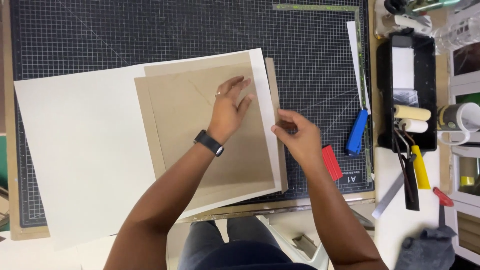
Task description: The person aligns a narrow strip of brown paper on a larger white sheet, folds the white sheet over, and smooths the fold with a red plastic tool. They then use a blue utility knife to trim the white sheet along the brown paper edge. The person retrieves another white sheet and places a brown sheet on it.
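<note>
A: Left hand [229, 107] flat, fingers spread, pressing down on the brown board [210, 130]. Board on white sheet [85, 145], middle of the cutting mat [310, 60].

B: Right hand [295, 137] at 3 o'clock of the board, fingertips pinched together on the sheet's right edge, over a narrow brown strip [272, 75].

A: Red block [332, 162] just at 4 o'clock of that hand, blue handle [357, 133] at 3. Roller tray [406, 90] further out on the counter [395, 220].

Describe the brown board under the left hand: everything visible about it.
The brown board looks like flat, matte greyboard, roughly square, slightly rotated. It lies on a large white sheet over the gridded cutting mat. The left hand presses flat on it; the right hand pinches the narrow strip at its right edge.
</note>
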